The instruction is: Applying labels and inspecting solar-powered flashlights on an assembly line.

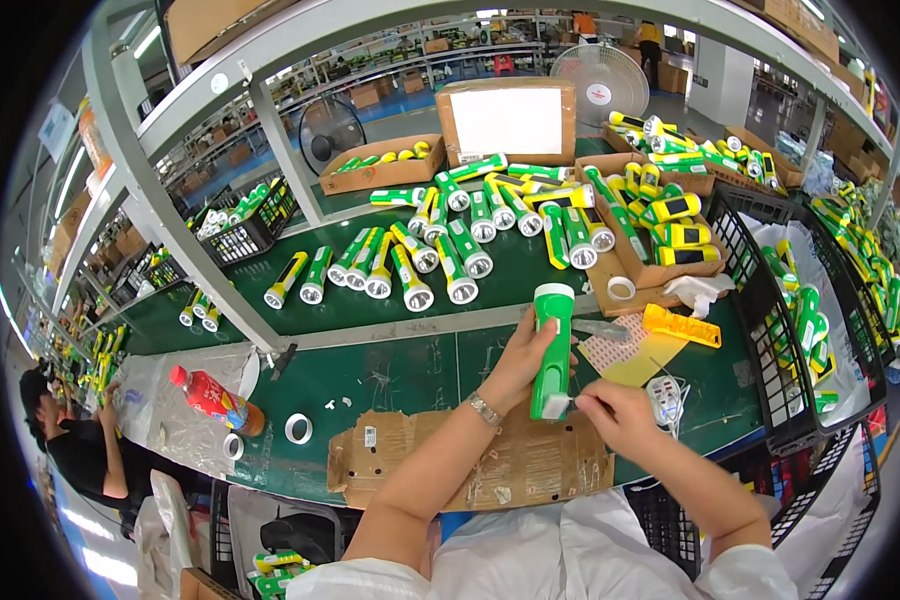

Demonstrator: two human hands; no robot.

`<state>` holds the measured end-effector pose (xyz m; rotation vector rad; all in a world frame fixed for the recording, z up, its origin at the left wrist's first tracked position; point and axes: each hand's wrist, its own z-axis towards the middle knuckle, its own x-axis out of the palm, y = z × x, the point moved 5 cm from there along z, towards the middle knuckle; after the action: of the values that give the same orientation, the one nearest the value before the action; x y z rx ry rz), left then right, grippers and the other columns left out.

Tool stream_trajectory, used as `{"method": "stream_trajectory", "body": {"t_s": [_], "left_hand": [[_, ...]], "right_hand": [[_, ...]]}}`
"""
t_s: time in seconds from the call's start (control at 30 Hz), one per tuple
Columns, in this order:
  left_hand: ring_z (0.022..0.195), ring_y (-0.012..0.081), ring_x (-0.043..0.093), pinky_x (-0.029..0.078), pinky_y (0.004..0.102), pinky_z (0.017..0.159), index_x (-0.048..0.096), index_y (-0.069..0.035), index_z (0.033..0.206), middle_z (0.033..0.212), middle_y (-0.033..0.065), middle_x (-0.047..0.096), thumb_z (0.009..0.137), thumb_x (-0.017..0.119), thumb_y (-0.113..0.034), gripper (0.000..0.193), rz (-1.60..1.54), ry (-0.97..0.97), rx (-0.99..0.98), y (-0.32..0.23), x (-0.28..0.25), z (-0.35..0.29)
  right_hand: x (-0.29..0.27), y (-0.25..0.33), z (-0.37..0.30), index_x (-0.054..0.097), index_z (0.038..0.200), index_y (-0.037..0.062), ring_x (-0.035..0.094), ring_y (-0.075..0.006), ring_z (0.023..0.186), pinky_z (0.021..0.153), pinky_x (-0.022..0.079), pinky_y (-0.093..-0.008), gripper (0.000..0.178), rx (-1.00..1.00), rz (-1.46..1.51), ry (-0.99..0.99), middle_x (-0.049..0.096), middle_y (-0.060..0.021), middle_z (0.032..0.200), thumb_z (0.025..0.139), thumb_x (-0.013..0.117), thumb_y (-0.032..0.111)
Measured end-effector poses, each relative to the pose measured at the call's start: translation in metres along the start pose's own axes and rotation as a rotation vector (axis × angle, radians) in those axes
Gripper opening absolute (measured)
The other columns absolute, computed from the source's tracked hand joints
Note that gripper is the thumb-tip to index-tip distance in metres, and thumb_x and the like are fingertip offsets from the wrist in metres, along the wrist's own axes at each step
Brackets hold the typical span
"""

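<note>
A green flashlight (551, 352) stands nearly upright in front of me, its wide head at the top. My left hand (518, 360) is wrapped round its body from the left. At the lower end of the flashlight sits a small white piece (555, 406). Close beside that end, my right hand (618, 412) is closed in a pinch; what its fingertips hold is too small to make out. Beneath both hands lies a flattened brown cardboard sheet (520, 465). Just right of the flashlight are a sheet of small labels (620, 345) and a yellow-orange plastic strip (682, 326).
Several green and yellow flashlights (462, 290) lie across the green bench. Open cartons (642, 262) and black crates (770, 350) of flashlights stand right. A red-capped bottle (215, 398), tape rolls (298, 429) and a metal post (195, 255) are left. A co-worker (85, 455) sits far left.
</note>
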<state>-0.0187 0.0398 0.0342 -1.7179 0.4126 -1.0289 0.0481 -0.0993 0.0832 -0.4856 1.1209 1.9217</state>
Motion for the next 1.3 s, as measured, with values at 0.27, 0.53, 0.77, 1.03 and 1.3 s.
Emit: {"method": "stream_trajectory", "body": {"t_s": [0.27, 0.53, 0.77, 1.03, 1.3], "left_hand": [[0.069, 0.0128, 0.056, 0.049, 0.0263, 0.058, 0.039, -0.008, 0.119, 0.093, 0.0075, 0.057, 0.088, 0.052, -0.03, 0.04, 0.056, -0.044, 0.131, 0.022, -0.014, 0.009], [0.069, 0.0135, 0.057, 0.05, 0.0282, 0.057, 0.043, -0.006, 0.111, 0.094, 0.0093, 0.057, 0.087, 0.052, -0.023, 0.031, -0.073, -0.137, 0.164, 0.023, -0.034, 0.009], [0.061, 0.0142, 0.057, 0.049, 0.028, 0.052, 0.045, -0.006, 0.11, 0.091, 0.0102, 0.06, 0.089, 0.049, -0.03, 0.033, -0.063, -0.198, 0.043, 0.044, -0.04, 0.012], [0.062, 0.0145, 0.056, 0.049, 0.0293, 0.054, 0.046, -0.005, 0.105, 0.086, 0.0084, 0.058, 0.09, 0.048, -0.028, 0.027, -0.081, -0.183, 0.024, 0.047, -0.039, 0.004], [0.073, 0.014, 0.057, 0.05, 0.028, 0.063, 0.041, -0.005, 0.115, 0.098, 0.0082, 0.056, 0.09, 0.049, -0.031, 0.036, -0.073, -0.022, 0.197, 0.02, 0.009, -0.012]], "right_hand": [[0.025, 0.007, -0.004, 0.054, 0.086, 0.0039, 0.052, -0.0202, 0.054, 0.049, 0.042, -0.0279, 0.016, -0.028, 0.158, 0.116, 0.053, -0.0079, 0.068, 0.074, 0.065, 0.006], [0.041, 0.016, -0.027, 0.053, 0.083, 0.0062, 0.059, -0.0272, 0.067, 0.057, 0.048, -0.0338, 0.025, -0.262, -0.003, -0.037, 0.058, -0.0101, 0.076, 0.064, 0.069, 0.001], [0.048, 0.021, -0.029, 0.052, 0.082, 0.0065, 0.059, -0.0273, 0.067, 0.057, 0.048, -0.0331, 0.027, -0.165, 0.036, -0.124, 0.059, -0.0104, 0.076, 0.063, 0.07, 0.0], [0.053, 0.023, -0.032, 0.051, 0.082, 0.0065, 0.058, -0.0224, 0.063, 0.054, 0.047, -0.0307, 0.025, -0.12, 0.059, -0.155, 0.057, -0.0084, 0.072, 0.066, 0.07, 0.002], [0.075, -0.041, -0.042, 0.049, 0.099, 0.0044, 0.037, -0.0076, 0.046, 0.041, 0.028, -0.0203, 0.037, 0.644, 0.965, -0.116, 0.055, -0.008, 0.076, 0.085, 0.053, 0.038]]}}
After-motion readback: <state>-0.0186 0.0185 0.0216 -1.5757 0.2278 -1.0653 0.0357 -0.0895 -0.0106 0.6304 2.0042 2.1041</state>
